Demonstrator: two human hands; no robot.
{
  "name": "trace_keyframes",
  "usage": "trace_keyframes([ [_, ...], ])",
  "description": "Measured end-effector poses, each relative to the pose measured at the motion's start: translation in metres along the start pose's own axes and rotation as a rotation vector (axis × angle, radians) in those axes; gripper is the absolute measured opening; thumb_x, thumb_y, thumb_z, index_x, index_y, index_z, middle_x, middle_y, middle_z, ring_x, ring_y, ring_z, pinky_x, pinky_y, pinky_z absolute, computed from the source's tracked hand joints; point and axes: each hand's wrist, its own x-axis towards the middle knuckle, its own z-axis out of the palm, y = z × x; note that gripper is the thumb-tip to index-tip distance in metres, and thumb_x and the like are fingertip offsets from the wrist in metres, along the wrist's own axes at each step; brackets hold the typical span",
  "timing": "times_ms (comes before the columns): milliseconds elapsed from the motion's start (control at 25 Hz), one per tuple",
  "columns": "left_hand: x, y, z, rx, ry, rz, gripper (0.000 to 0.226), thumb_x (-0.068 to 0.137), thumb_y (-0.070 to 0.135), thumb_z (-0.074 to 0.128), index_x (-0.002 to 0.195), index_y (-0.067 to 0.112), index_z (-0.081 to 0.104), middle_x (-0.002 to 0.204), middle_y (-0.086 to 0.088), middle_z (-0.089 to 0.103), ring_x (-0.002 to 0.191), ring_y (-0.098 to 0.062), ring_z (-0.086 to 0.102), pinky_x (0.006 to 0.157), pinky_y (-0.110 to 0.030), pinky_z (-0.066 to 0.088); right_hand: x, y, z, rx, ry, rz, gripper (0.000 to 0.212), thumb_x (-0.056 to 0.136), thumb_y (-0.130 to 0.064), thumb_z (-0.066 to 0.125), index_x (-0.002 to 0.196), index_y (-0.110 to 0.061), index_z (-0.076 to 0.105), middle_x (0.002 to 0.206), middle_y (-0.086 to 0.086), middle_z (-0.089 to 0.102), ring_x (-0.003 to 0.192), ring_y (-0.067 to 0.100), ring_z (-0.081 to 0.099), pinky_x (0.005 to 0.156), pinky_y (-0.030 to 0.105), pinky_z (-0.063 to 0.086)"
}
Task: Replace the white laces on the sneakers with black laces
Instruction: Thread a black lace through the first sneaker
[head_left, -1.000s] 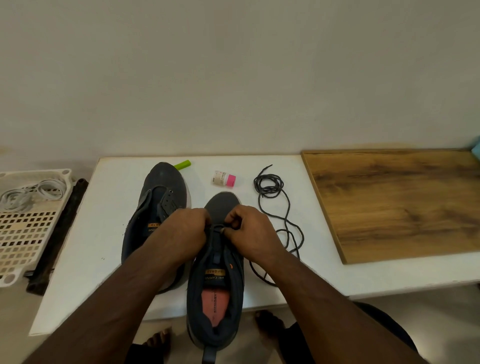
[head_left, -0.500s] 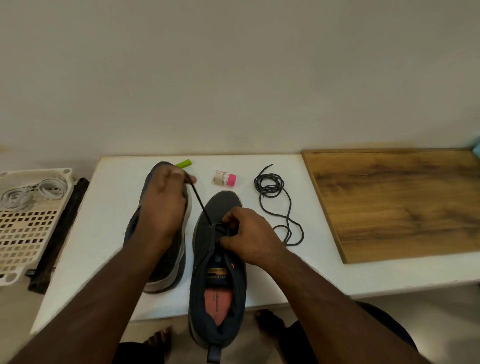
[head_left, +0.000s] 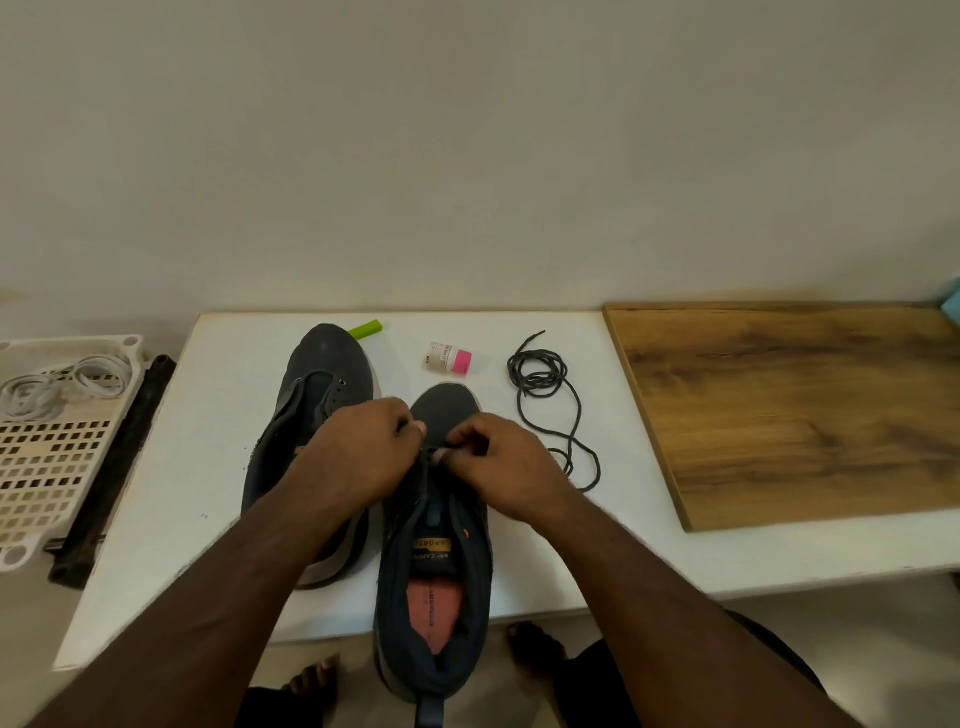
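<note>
Two dark sneakers lie on a white table (head_left: 171, 499). The near sneaker (head_left: 436, 587) hangs its heel over the front edge; its red insole shows. Both hands meet at its front eyelets. My left hand (head_left: 358, 457) has fingers curled and pinches a black lace end there. My right hand (head_left: 498, 462) pinches the lace at the eyelets beside it. The other sneaker (head_left: 317, 400) lies to the left, without laces, partly under my left forearm. A loose black lace (head_left: 545, 389) coils to the right, trailing toward my right hand.
White laces (head_left: 57, 387) lie in a perforated cream tray (head_left: 47, 467) left of the table. A small pink-capped bottle (head_left: 450, 357) and a green tube (head_left: 365, 330) sit near the back. A wooden board (head_left: 795, 410) covers the table's right side. Bare feet show below.
My left hand, which had pulled a lace end up and left over the far sneaker, has come back down to the eyelets of the near sneaker. My right hand stays at the eyelets.
</note>
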Motion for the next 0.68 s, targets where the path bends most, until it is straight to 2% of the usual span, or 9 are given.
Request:
trace_keyframes([
  [80, -0.002, 0.002, -0.003, -0.116, 0.091, -0.040, 0.034, 0.099, 0.033, 0.048, 0.073, 0.012, 0.052, 0.068, -0.002, 0.057, 0.064, -0.015, 0.053, 0.058, -0.030, 0.037, 0.009, 0.011, -0.011, 0.097, 0.078, 0.093, 0.017, 0.091, -0.039, 0.064, 0.101, -0.026, 0.070, 0.101, -0.006, 0.071, 0.096, 0.014, 0.066, 0.090, 0.039, 0.054],
  [160, -0.002, 0.003, -0.005, -0.132, 0.118, -0.046, 0.035, 0.097, 0.030, 0.049, 0.068, 0.011, 0.047, 0.064, -0.005, 0.053, 0.058, -0.016, 0.049, 0.056, -0.030, 0.038, 0.023, 0.034, -0.030, -0.079, 0.238, 0.170, 0.021, 0.093, -0.028, 0.062, 0.111, -0.022, 0.070, 0.114, -0.001, 0.070, 0.106, 0.018, 0.064, 0.096, 0.035, 0.050],
  [240, -0.005, 0.004, -0.007, -0.156, 0.139, -0.035, 0.034, 0.096, 0.028, 0.049, 0.067, 0.011, 0.045, 0.063, -0.007, 0.051, 0.058, -0.017, 0.047, 0.057, -0.032, 0.038, 0.029, 0.056, -0.050, -0.287, 0.367, 0.249, 0.034, 0.089, -0.021, 0.063, 0.123, -0.016, 0.067, 0.123, 0.008, 0.066, 0.109, 0.024, 0.063, 0.095, 0.033, 0.049],
  [320, -0.006, 0.005, -0.008, -0.241, 0.220, -0.038, 0.034, 0.095, 0.025, 0.049, 0.065, 0.012, 0.041, 0.059, -0.004, 0.045, 0.054, -0.015, 0.042, 0.053, -0.031, 0.033, 0.031, 0.071, -0.061, -0.351, 0.378, 0.304, 0.038, 0.088, -0.016, 0.063, 0.126, -0.016, 0.066, 0.126, 0.011, 0.064, 0.104, 0.028, 0.065, 0.091, 0.035, 0.054],
  [440, -0.006, 0.005, -0.009, -0.297, 0.297, -0.056, 0.036, 0.097, 0.026, 0.049, 0.066, 0.012, 0.040, 0.058, -0.003, 0.044, 0.052, -0.014, 0.039, 0.052, -0.030, 0.030, 0.030, 0.071, -0.064, -0.383, 0.259, 0.266, 0.040, 0.085, 0.000, 0.059, 0.117, -0.021, 0.071, 0.123, 0.006, 0.064, 0.105, 0.024, 0.065, 0.088, 0.034, 0.055],
  [520, -0.006, 0.006, -0.007, -0.308, 0.304, -0.053, 0.037, 0.098, 0.028, 0.049, 0.066, 0.012, 0.039, 0.058, -0.002, 0.044, 0.053, -0.013, 0.039, 0.052, -0.030, 0.031, 0.028, 0.064, -0.066, -0.408, 0.137, 0.218, 0.028, 0.082, 0.000, 0.066, 0.092, -0.025, 0.073, 0.107, 0.000, 0.068, 0.097, 0.019, 0.065, 0.082, 0.032, 0.056],
  [600, -0.005, 0.006, -0.007, -0.316, 0.296, -0.066, 0.037, 0.099, 0.029, 0.049, 0.067, 0.012, 0.040, 0.059, -0.002, 0.045, 0.053, -0.013, 0.040, 0.053, -0.030, 0.033, 0.024, 0.054, -0.065, -0.416, -0.136, 0.187, 0.022, 0.077, -0.006, 0.078, 0.080, -0.027, 0.072, 0.092, -0.005, 0.070, 0.088, 0.015, 0.066, 0.075, 0.029, 0.056],
  [680, -0.003, 0.004, -0.006, -0.310, 0.283, -0.070, 0.038, 0.100, 0.030, 0.050, 0.067, 0.012, 0.042, 0.059, -0.001, 0.046, 0.053, -0.013, 0.041, 0.053, -0.029, 0.033, 0.019, 0.050, -0.054, -0.491, -0.380, 0.134, 0.020, 0.075, -0.018, 0.085, 0.092, -0.023, 0.075, 0.093, -0.006, 0.067, 0.087, 0.013, 0.063, 0.072, 0.024, 0.051],
])
